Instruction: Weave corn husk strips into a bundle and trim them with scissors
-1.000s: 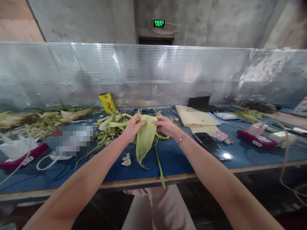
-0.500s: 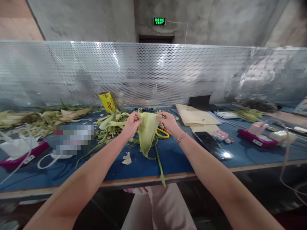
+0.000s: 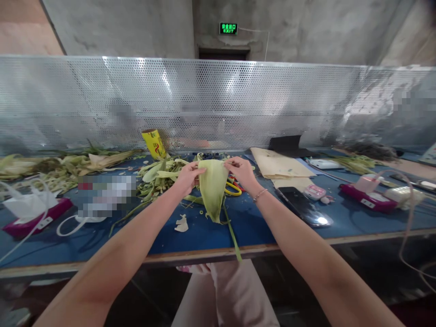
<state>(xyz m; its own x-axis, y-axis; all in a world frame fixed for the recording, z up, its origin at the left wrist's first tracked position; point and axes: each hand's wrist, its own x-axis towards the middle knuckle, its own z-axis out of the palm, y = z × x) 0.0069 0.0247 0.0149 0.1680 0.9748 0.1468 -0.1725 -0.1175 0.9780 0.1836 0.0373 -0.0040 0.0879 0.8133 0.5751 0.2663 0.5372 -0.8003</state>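
Note:
Between my hands hangs a broad pale-green corn husk [image 3: 213, 188], its wide edge up and its narrow end pointing down over the blue table. My left hand [image 3: 187, 178] pinches its upper left corner. At the upper right corner, my right hand [image 3: 241, 169] grips it between thumb and fingers. Behind the husk, a yellow ring-like handle [image 3: 234, 188] shows in part. A heap of husk strips [image 3: 158, 177] lies just beyond my left hand. One long green strip [image 3: 233, 234] hangs over the table's front edge.
A yellow cardboard tube [image 3: 154, 143] stands by the perforated metal screen [image 3: 218, 104]. To the right are brown paper sheets [image 3: 277, 164], a black phone [image 3: 303, 206] and a magenta power strip [image 3: 368, 199]. Another magenta box [image 3: 37, 220] and a white cable [image 3: 66, 230] lie left.
The husk is spread a little flatter and wider between my hands, its face turned more toward me. Both hands keep hold of it. The view has shifted slightly.

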